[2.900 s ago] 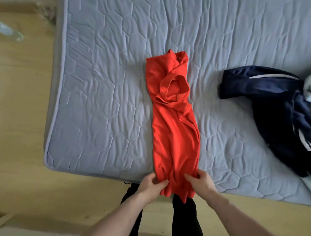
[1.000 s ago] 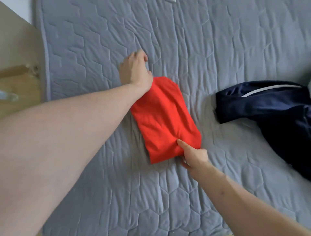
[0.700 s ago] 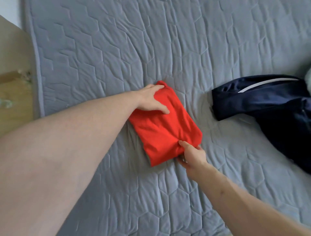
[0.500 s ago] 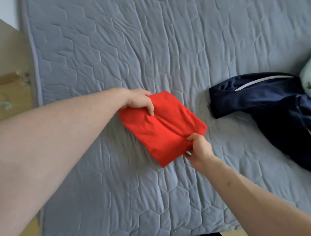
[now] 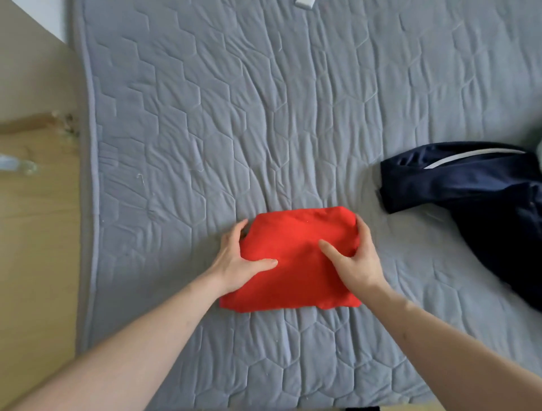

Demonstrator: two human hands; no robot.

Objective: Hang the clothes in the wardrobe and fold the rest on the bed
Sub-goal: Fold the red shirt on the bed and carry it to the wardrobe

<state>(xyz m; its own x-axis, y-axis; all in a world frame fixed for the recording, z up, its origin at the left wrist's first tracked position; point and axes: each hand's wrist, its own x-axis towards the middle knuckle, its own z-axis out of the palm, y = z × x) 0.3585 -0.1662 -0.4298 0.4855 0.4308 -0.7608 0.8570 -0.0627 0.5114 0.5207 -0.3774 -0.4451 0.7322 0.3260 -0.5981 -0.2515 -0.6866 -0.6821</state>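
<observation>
A red garment (image 5: 296,281), folded into a compact rectangle, lies flat on the grey quilted mattress (image 5: 234,117) near its front edge. My left hand (image 5: 237,259) holds the garment's left side, with the thumb on top and the fingers wrapped round the edge. On the right side my right hand (image 5: 356,259) grips it the same way, thumb laid across the red cloth. A dark navy garment with a white stripe (image 5: 469,187) lies crumpled at the right of the bed, apart from the red one.
The mattress's left edge (image 5: 88,205) borders a wooden floor (image 5: 35,249). A small clear object (image 5: 13,163) lies on the floor at far left. A white label (image 5: 303,3) sits at the top edge of the mattress.
The long red strip has been folded into a short rectangle, turned crosswise and brought nearer to me. Both hands have shifted from its ends to its left and right sides.
</observation>
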